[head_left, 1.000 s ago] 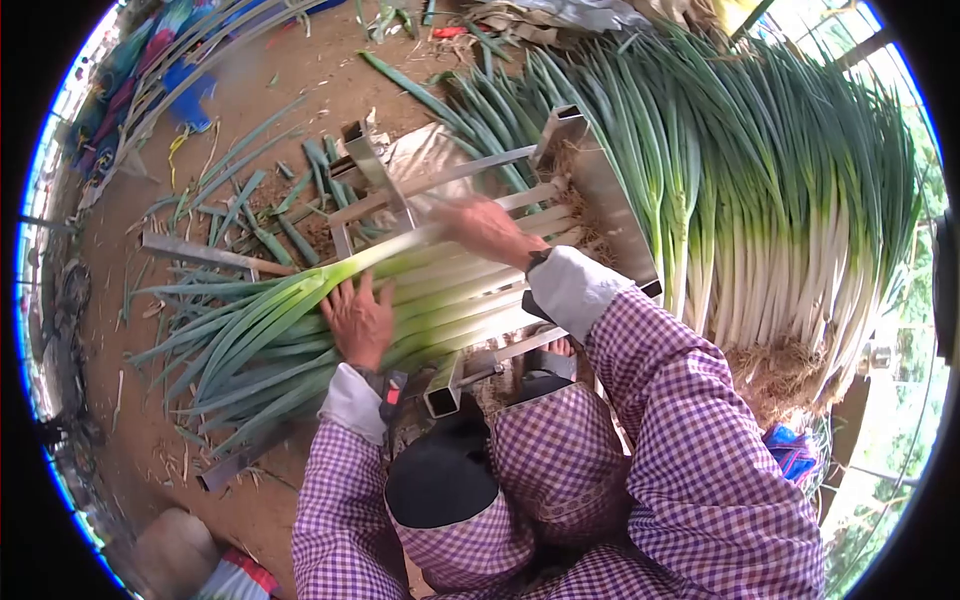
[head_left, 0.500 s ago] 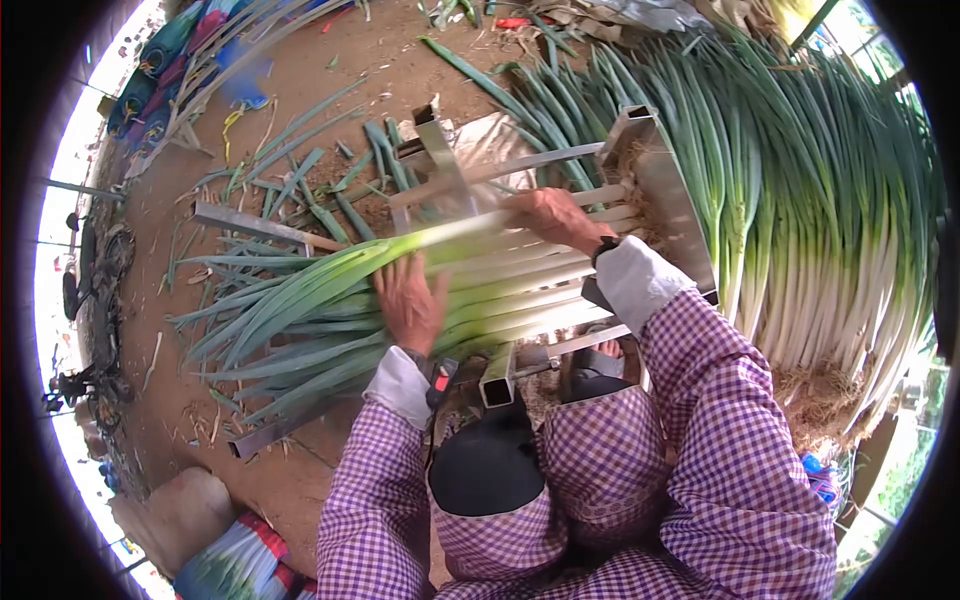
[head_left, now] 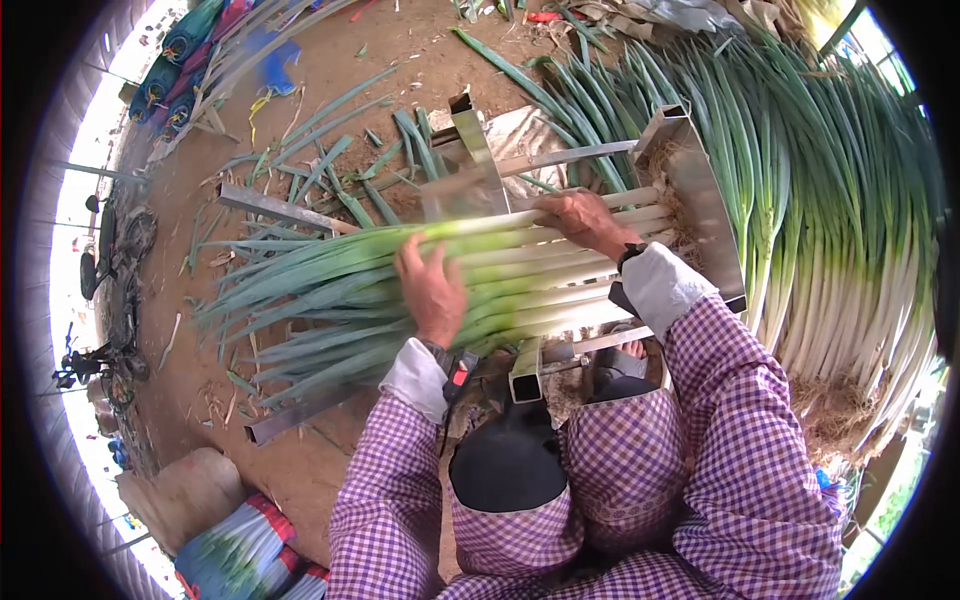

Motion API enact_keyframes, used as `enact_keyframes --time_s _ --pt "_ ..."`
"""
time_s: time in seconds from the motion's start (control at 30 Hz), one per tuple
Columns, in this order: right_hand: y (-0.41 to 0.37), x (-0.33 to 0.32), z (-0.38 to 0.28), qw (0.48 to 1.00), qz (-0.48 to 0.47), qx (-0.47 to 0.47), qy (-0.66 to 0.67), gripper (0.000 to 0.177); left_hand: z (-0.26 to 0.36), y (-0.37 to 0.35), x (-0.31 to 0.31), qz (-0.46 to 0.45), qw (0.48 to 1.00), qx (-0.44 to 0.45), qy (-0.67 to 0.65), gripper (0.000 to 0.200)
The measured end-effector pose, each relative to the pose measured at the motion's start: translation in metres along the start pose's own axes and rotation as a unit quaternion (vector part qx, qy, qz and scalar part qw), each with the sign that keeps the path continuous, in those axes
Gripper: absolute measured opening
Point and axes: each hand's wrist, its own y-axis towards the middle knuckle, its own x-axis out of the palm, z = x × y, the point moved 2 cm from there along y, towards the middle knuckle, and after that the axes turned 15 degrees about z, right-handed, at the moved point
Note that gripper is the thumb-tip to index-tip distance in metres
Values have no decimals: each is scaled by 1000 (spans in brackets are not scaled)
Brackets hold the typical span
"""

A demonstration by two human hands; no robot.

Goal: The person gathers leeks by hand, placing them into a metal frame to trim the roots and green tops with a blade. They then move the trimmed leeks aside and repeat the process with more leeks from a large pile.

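**Both your hands are on the leeks in the rack**

Your left hand (head_left: 432, 290) lies palm down on the bundle of leeks (head_left: 350, 290). Its grip is spread, fingers apart and flat across the pale green part of the stalks, pinching nothing. Your right hand (head_left: 585, 220) rests farther along, on the white ends of the same bundle. Its fingers bend over the topmost stalk, but you cannot tell from this view whether that grip closes round the stalk or only presses on it.

The bundle lies on its side across the metal rack (head_left: 700, 200) right in front of you. The white ends are against the rack's upright plate on your right, and the dark green leaves fan out past the rack's open side to your left, over the dirt floor (head_left: 310, 460). The stalks lie side by side and touching, several layers deep.

Beyond the upright plate, a big stack of leeks (head_left: 830, 230) is heaped on your right. Their rooty ends point toward you and their leaves away.

Cut leaf scraps (head_left: 345, 165) are scattered on the floor beyond the rack. A loose metal bar (head_left: 275, 205) lies among them, just beside the leaf tips of the bundle. A striped sack (head_left: 240, 550) sits on the floor near your left elbow. Your checked sleeves (head_left: 730, 400) cover both arms to the wrists.
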Motion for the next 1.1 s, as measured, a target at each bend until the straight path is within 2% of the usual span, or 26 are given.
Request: enact_keyframes --time_s 0.07,0.1,0.2,0.23,0.33,0.4,0.47,0.53,0.6,0.7,0.8,0.83,0.93,0.97,1.0,1.03,1.07,1.1 --pt "-2 2 4 999 21 -25 -11 28 -2 8 -1 1 1000 25 -12 30" --pt "-4 2 2 999 22 -28 -19 27 -1 13 -4 -40 998 35 34 37" --pt "-6 1 -2 998 48 -37 -21 25 -5 33 1 0 988 114 108 44" --pt "-6 -1 -4 998 48 -40 -31 25 -13 34 10 -23 989 100 106 54" --pt "-10 -6 -7 997 39 -45 -43 24 -25 18 18 -100 983 93 123 49" --pt "-16 8 2 999 -10 -18 -47 27 -29 15 18 -108 985 72 110 46" --pt "-13 0 -4 999 -7 -8 -34 35 -28 12 22 -94 981 99 136 43" --pt "-14 -8 -18 991 81 -46 -95 47 -34 9 30 -85 977 109 163 43" --pt "-18 -27 -42 984 170 -12 -60 54 -32 8 28 -76 978 119 153 42" --pt "-34 -94 -82 978 137 110 116 54 -34 10 28 -78 978 118 152 41" --pt "-87 -174 -100 939 254 147 179 39 -35 9 29 -78 978 122 152 41" --pt "-110 -190 -90 882 331 199 270 37 -41 8 32 -76 978 127 148 41" --pt "-197 -242 -39 792 444 355 224 37 -42 8 33 -80 977 131 149 41" --pt "-215 -255 -26 808 422 412 10 32 -45 9 34 -83 977 131 148 41" --pt "-252 -248 13 786 454 418 -42 30 -43 10 33 -84 976 133 149 41" --pt "-275 -252 35 779 456 418 -102 28 -43 11 34 -84 976 136 149 41" --pt "-287 -258 39 769 416 453 -176 30 -46 10 36 -84 976 137 150 41" --pt "-300 -259 43 775 349 494 -183 33 -46 9 35 -86 975 139 151 41"
